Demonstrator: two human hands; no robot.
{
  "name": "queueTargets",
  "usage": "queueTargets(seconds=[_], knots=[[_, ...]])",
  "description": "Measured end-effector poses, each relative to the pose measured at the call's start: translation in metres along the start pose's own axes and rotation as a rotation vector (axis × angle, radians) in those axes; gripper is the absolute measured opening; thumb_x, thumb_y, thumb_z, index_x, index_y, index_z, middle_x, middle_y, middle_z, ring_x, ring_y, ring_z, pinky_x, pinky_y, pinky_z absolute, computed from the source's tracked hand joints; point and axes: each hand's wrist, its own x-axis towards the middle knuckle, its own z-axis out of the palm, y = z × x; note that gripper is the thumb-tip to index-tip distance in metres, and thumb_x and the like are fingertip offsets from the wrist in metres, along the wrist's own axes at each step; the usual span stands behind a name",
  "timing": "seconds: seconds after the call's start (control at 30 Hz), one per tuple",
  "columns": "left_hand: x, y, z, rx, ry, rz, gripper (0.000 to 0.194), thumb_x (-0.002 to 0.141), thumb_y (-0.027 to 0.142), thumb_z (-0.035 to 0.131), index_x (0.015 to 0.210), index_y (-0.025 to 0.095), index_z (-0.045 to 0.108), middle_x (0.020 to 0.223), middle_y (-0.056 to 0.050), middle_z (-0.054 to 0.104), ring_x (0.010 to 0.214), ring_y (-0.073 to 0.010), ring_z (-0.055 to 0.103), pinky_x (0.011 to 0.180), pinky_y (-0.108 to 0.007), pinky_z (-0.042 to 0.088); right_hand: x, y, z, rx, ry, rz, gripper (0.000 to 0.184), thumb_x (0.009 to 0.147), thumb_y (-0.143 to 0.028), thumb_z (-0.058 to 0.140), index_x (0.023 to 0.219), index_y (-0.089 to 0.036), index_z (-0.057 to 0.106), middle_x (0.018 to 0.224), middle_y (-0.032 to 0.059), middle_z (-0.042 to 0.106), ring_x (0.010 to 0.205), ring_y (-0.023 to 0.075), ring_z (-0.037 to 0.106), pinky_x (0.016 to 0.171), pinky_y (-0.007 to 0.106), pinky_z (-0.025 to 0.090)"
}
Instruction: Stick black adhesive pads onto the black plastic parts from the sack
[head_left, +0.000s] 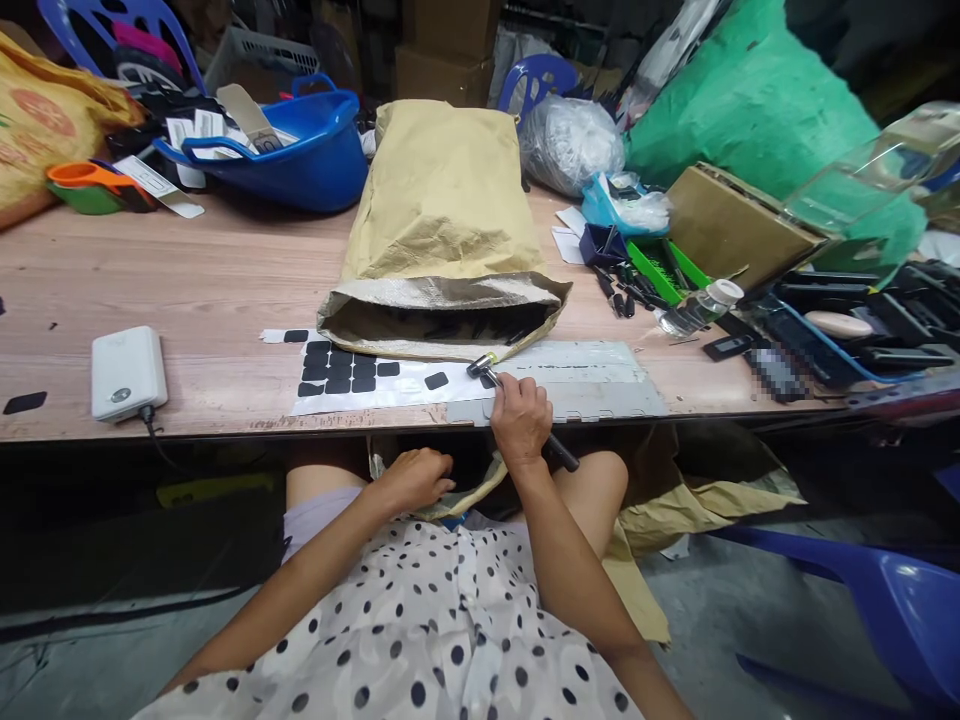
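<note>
My right hand (520,418) is closed around a small hammer-like tool (562,452) at the table's front edge. Its black handle sticks out below my fist, and a short crosswise head with a yellow band shows above. Under the head lies a white backing sheet (405,390) with rows of black rounded-square stickers (339,370). My left hand (420,478) is low over my lap, fingers curled at the mouth of a paper sack (484,490); anything in them is hidden. A yellow paper sack (450,190) lies on the table, its mouth towards me with dark pieces inside.
A white power bank (129,373) with a cable stands left. Behind it are a blue basin (300,150) and an orange scoop (90,176). On the right are a green tray (667,270), a clear bottle (701,308), and a blue-rimmed tray (840,355). A blue chair (885,590) stands beside me.
</note>
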Motion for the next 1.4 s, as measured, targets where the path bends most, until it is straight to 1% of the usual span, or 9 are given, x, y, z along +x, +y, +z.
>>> queueTargets(seconds=[0.07,0.13,0.23,0.3,0.47,0.67,0.9,1.13,1.4], knots=[[0.009,0.006,-0.021,-0.103,0.088,0.131,0.016,0.090,0.033,0.060,0.088,0.021,0.070,0.080,-0.002,0.072,0.074,-0.0189,0.066,0.065,-0.027,0.045,0.000,0.000,0.000,-0.002,0.000,-0.002,0.022,0.097,-0.025,0.053,0.112,-0.022,0.069,0.090,0.0072,0.057,0.085,0.0231,0.044,0.069,0.034,0.026],[0.028,0.006,-0.043,-0.191,0.354,0.192,0.019,0.093,0.034,0.056,0.088,0.021,0.069,0.078,-0.001,0.070,0.071,-0.0164,0.061,0.067,-0.027,0.045,0.000,0.000,0.000,-0.005,0.002,-0.003,0.022,0.097,-0.025,0.053,0.112,-0.022,0.069,0.090,0.0072,0.057,0.085,0.0232,0.044,0.069,0.034,0.026],[0.069,-0.007,-0.071,-0.153,0.812,0.030,0.015,0.091,0.027,0.057,0.098,0.020,0.068,0.100,-0.007,0.069,0.092,-0.0223,0.061,0.082,-0.033,0.048,0.000,-0.001,0.001,-0.004,0.005,-0.006,0.021,0.097,-0.025,0.053,0.112,-0.022,0.069,0.090,0.0071,0.057,0.086,0.0231,0.045,0.069,0.033,0.027],[0.097,-0.021,-0.083,-0.102,0.915,-0.118,0.014,0.088,0.026,0.062,0.099,0.020,0.068,0.106,-0.010,0.067,0.104,-0.0285,0.058,0.089,-0.040,0.048,0.000,-0.001,0.001,0.002,0.004,-0.012,0.021,0.097,-0.025,0.053,0.112,-0.022,0.068,0.090,0.0070,0.056,0.086,0.0230,0.044,0.069,0.033,0.027],[0.130,-0.044,-0.090,-0.073,0.901,-0.257,0.011,0.082,0.025,0.069,0.092,0.022,0.067,0.093,-0.010,0.065,0.102,-0.0339,0.056,0.091,-0.047,0.046,0.001,-0.001,0.003,0.029,-0.003,-0.008,0.021,0.097,-0.024,0.052,0.111,-0.022,0.067,0.090,0.0073,0.056,0.085,0.0233,0.045,0.070,0.034,0.028],[0.104,-0.040,-0.072,-0.052,0.934,-0.042,0.008,0.087,0.028,0.065,0.093,0.023,0.068,0.094,-0.007,0.066,0.099,-0.0284,0.055,0.087,-0.042,0.046,0.002,0.002,0.004,0.130,0.011,0.038,0.025,0.097,-0.025,0.049,0.113,-0.022,0.068,0.092,0.0080,0.060,0.085,0.0238,0.050,0.069,0.033,0.033],[0.088,-0.032,-0.039,-0.027,0.825,0.168,0.010,0.087,0.028,0.066,0.093,0.022,0.071,0.092,-0.006,0.066,0.094,-0.0256,0.056,0.086,-0.040,0.047,0.013,0.014,0.000,0.477,0.091,0.173,0.031,0.095,-0.026,0.043,0.112,-0.020,0.068,0.098,0.0083,0.068,0.087,0.0221,0.061,0.075,0.032,0.046],[0.092,-0.036,-0.041,-0.044,0.794,0.181,0.013,0.085,0.026,0.067,0.097,0.022,0.071,0.095,-0.006,0.067,0.094,-0.0251,0.056,0.085,-0.040,0.045,0.000,0.008,-0.015,0.673,0.085,0.066,0.031,0.095,-0.027,0.043,0.109,-0.021,0.070,0.099,0.0084,0.073,0.088,0.0206,0.066,0.082,0.033,0.052],[0.092,-0.033,-0.043,-0.099,0.751,0.144,0.014,0.088,0.027,0.062,0.096,0.023,0.073,0.093,-0.005,0.065,0.093,-0.0242,0.054,0.086,-0.040,0.044,-0.006,0.004,-0.025,0.594,0.082,0.002,0.034,0.099,-0.025,0.040,0.115,-0.019,0.070,0.102,0.0104,0.072,0.096,0.0205,0.066,0.084,0.031,0.052]])
